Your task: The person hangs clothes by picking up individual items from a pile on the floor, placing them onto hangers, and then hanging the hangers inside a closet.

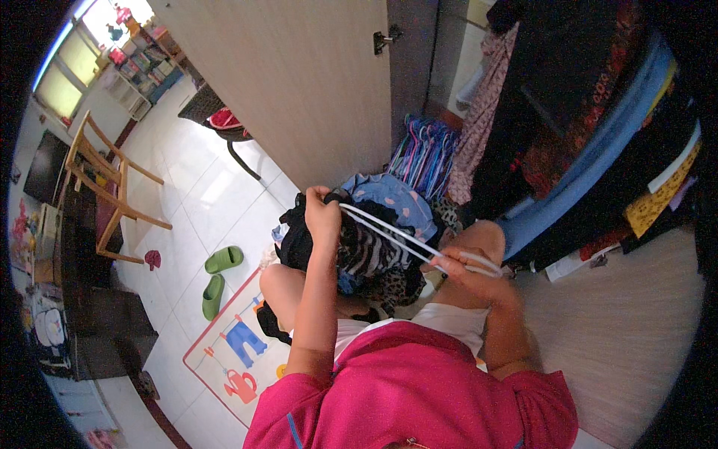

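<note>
A slim white clothes hanger (396, 233) stretches between my hands, slightly blurred. My right hand (475, 271) is closed around its right end, above my knee. Beside the hanger's other end, my left hand (323, 215) is closed on a black garment (298, 243) that hangs down below it. Just beyond my lap lies a heap of clothes: a striped black and grey piece (374, 253), a leopard-print piece (396, 288) and a blue garment with pink spots (396, 200). Where the black garment ends and the heap begins is hard to tell.
An open wardrobe door (299, 82) stands ahead. Many coloured hangers (426, 153) are bunched beside it, and hanging clothes (583, 172) fill the right. Green slippers (224, 259) lie left of a printed mat (224, 352). A wooden chair (112, 187) stands farther left.
</note>
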`<action>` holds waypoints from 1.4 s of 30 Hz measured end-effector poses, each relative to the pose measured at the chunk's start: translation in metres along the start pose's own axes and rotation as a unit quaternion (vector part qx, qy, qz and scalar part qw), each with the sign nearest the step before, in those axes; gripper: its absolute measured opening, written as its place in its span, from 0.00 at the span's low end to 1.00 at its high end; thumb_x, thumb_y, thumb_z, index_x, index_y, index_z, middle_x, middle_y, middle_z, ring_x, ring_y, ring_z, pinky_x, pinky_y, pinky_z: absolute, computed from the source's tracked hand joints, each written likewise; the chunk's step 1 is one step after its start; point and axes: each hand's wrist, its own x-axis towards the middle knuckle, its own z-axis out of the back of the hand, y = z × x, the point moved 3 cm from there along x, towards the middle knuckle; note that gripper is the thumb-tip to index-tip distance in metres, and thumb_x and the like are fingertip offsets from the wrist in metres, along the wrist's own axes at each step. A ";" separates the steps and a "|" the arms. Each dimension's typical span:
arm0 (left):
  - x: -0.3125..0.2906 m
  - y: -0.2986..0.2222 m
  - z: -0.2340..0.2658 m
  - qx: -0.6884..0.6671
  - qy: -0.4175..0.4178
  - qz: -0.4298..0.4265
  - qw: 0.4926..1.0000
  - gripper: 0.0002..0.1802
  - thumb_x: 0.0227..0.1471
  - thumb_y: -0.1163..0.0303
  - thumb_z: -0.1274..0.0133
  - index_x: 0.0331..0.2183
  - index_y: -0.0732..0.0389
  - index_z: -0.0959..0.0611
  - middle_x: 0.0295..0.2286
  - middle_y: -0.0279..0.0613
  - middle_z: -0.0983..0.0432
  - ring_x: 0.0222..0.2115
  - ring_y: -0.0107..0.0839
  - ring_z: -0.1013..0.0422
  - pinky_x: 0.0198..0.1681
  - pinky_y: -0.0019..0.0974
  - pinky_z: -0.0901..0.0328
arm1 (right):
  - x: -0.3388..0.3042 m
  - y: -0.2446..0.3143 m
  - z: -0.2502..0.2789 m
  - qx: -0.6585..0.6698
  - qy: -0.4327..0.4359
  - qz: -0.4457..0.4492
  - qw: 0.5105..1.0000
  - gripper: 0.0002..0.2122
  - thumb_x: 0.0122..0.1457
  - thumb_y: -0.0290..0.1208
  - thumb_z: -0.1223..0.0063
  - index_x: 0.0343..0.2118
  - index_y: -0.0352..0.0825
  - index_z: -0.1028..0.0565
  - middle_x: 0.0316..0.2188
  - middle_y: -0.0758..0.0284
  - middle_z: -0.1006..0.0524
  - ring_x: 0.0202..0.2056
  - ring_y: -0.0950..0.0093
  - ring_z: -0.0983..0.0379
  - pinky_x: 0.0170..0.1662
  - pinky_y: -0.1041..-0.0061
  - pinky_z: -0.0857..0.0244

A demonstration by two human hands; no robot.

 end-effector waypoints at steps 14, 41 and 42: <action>0.007 -0.013 0.003 0.017 -0.051 -0.064 0.997 0.11 0.35 0.78 0.54 0.28 0.62 0.30 0.23 0.46 0.29 0.24 0.40 0.31 0.30 0.33 0.38 | 0.011 0.000 -0.026 0.115 0.043 -0.044 0.991 0.12 0.58 0.37 0.61 0.35 0.33 0.30 0.15 0.78 0.41 0.18 0.87 0.48 0.21 0.87 0.54; -0.097 -0.027 -0.003 0.100 0.188 -0.059 0.975 0.15 0.34 0.76 0.47 0.29 0.60 0.32 0.18 0.47 0.31 0.20 0.45 0.32 0.25 0.40 0.38 | 0.117 0.052 0.062 0.566 -0.326 0.212 0.727 0.07 0.54 0.28 0.53 0.34 0.33 0.32 0.12 0.78 0.45 0.11 0.88 0.53 0.13 0.87 0.60; -0.098 -0.027 -0.003 0.102 0.186 -0.058 0.976 0.15 0.34 0.76 0.47 0.29 0.60 0.32 0.18 0.47 0.31 0.20 0.45 0.32 0.25 0.40 0.38 | 0.118 0.052 0.062 0.567 -0.324 0.211 0.727 0.07 0.54 0.28 0.53 0.34 0.33 0.32 0.12 0.78 0.45 0.11 0.88 0.53 0.13 0.87 0.60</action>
